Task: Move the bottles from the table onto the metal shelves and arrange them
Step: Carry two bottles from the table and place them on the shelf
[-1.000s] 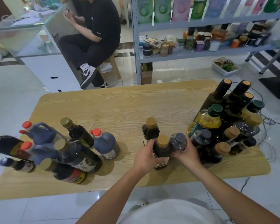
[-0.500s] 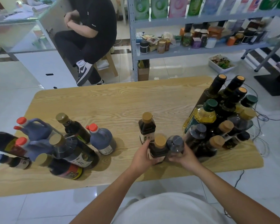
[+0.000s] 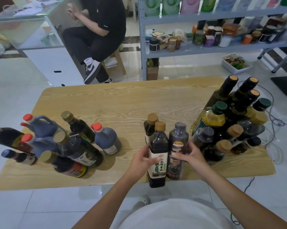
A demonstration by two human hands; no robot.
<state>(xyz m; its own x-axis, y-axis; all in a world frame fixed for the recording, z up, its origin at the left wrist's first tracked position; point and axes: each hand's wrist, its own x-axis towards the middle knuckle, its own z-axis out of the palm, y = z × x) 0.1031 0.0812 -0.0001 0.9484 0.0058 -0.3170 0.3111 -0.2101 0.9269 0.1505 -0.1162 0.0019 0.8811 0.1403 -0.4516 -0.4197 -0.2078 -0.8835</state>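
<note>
Fingers (image 3: 176, 157) part-mask 2 labels — grey-cap bottle (image 3: 178, 135), tan-cap bottle (image 3: 158, 142).

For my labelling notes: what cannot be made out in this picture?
Head view only.
Tan-capped bottle label: partly covered by the left hand.
Bottle behind it: body hidden by that bottle.
Top-shelf packs: cut by the upper edge.
Right-end shelf jars: blurred.

The soy sauce bottle (image 3: 158, 142) in my left hand (image 3: 142, 160) is glossy and dark, with a matt paper label (image 3: 158, 164); the grey-capped bottle (image 3: 178, 136) in my right hand (image 3: 189, 154) wears shiny plastic film. The table (image 3: 123, 100) shows pale wood grain, matt. The floor tiles (image 3: 40, 209) are glossy; the shelves (image 3: 205, 51) grey metal.
</note>
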